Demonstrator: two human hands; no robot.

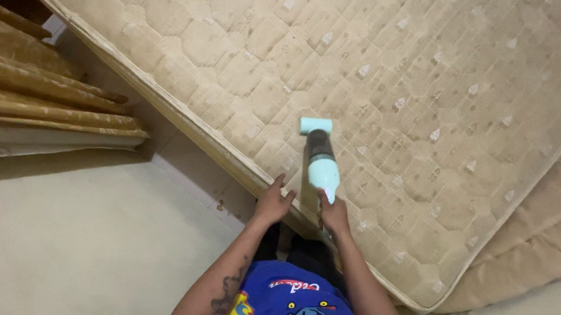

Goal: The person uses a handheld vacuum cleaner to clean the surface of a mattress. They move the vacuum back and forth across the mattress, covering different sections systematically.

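Here the mattress point(393, 86) fills the frame from 10 o'clock round to 4 o'clock: bare, beige, quilted in a lozenge pattern with small pale tufts, faintly stained in places. Its piped edge runs diagonally from 10 o'clock down to 5 o'clock, where the corner overhangs a tan cover or base point(541, 231) beneath it.

Risks, as judged from this view:
- The person stands off the edge and reaches in, so the far area at 1 o'clock looks out of range; leaning further would put weight on the left hand and could shift the mattress on its base.
- One-handed hold at the very tail end of the tool; the nozzle could tip or skid on the quilting if pressed sideways.
- Folded gold drapes point(39, 92) lie at 9 o'clock, well apart from the work.

Handheld vacuum point(320, 157): just below centre, on the mattress near its edge, pointing toward 12 o'clock. Pale mint body, dark mid-section, flat mint nozzle head touching the fabric.

Right hand point(334, 214): at 6 o'clock, fingers closed round the vacuum's rear end.

Left hand point(273, 203): just beside it at 7 o'clock, fingers spread flat, resting on the mattress edge, grasping nothing.
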